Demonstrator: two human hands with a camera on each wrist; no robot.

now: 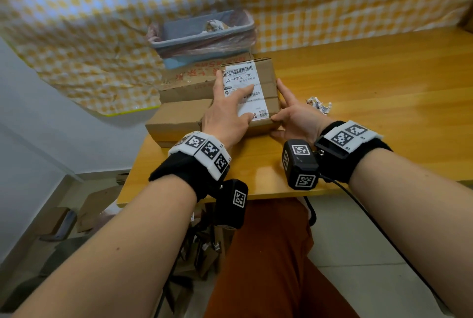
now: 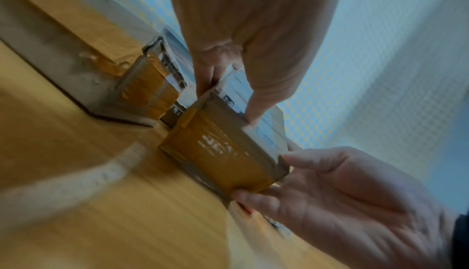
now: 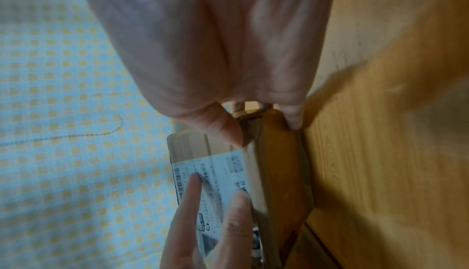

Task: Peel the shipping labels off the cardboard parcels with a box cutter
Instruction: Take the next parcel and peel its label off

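A small brown cardboard parcel [image 1: 269,79] lies on the wooden table [image 1: 384,82], its white shipping label [image 1: 242,74] facing up. My left hand [image 1: 238,105] rests flat on the label with straight, spread fingers, the thumb near the front edge. My right hand [image 1: 289,110] grips the parcel's near right corner, thumb on the top edge, fingers along the side and underneath. The left wrist view shows that parcel [image 2: 223,159] held at its corner by the right hand [image 2: 355,203]. In the right wrist view, left fingertips [image 3: 193,197] lie on the label [image 3: 225,173]. No box cutter is visible.
Two more cardboard boxes [image 1: 179,123] [image 1: 186,89] sit to the parcel's left. Behind them stands a blue bin [image 1: 204,33] lined with plastic and holding scraps. Crumpled label bits [image 1: 318,106] lie to the right. Flattened boxes [image 1: 97,205] lie on the floor.
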